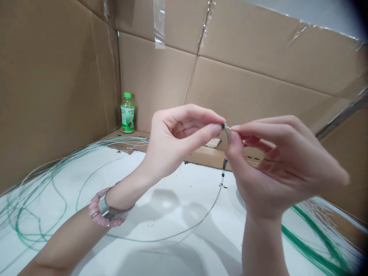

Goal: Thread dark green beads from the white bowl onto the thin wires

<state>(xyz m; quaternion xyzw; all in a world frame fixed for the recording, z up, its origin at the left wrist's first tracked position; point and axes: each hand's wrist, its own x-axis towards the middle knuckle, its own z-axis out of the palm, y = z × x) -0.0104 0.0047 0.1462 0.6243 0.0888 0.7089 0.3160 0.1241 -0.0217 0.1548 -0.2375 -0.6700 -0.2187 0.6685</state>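
Observation:
My left hand (181, 140) and my right hand (281, 165) meet in the air above a white surface. Between them runs a thin green-coated wire (226, 134), with a small dark knot or bead (223, 125) near its pale tip. My left thumb and forefinger pinch the wire at that dark spot. My right thumb and forefinger hold it just beside them. Below my right hand, several dark beads (223, 170) sit on the wire, which curves down in a wide loop (161, 240).
Bundles of loose green and clear wire lie at the left (34, 199) and lower right (313, 249) of the white surface (172, 184). Cardboard walls (155, 84) rise behind it. A green-capped plastic bottle (127, 113) stands in the back corner. A pink beaded bracelet (106, 212) circles my left wrist.

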